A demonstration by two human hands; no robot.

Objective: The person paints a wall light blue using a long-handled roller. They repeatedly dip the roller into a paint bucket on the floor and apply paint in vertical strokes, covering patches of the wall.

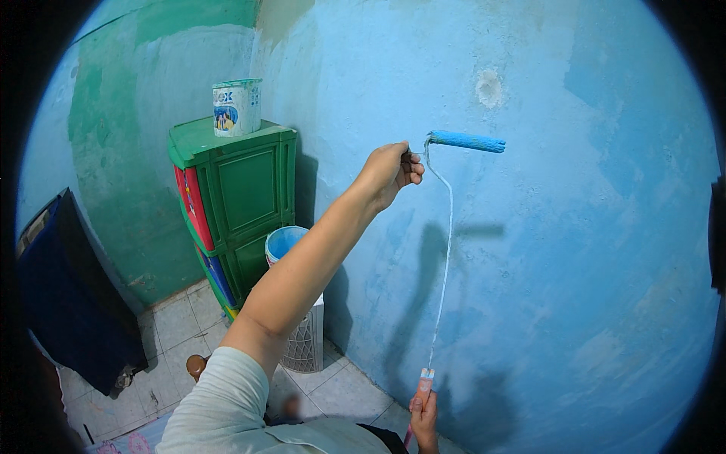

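Note:
My right hand (425, 416) is wrapped round the pinkish handle of a paint roller (466, 141), low in the view. From the handle a long, thin, bent wire rises to the blue roller sleeve, which is held up in front of the blue wall (560, 250). Stretched far out, my left hand (395, 172) is closed in a pinch right beside the bend of the wire at the sleeve's left end. A small dark bit shows at its fingertips, too small to name.
A green plastic drawer cabinet (253, 185) stands in the corner, with a paint bucket (248, 110) on top. Behind my left arm, a blue-lined bucket (286, 240) sits above a white lattice-sided container (304, 344). Dark cloth (72, 295) hangs at left over the tiled floor (178, 363).

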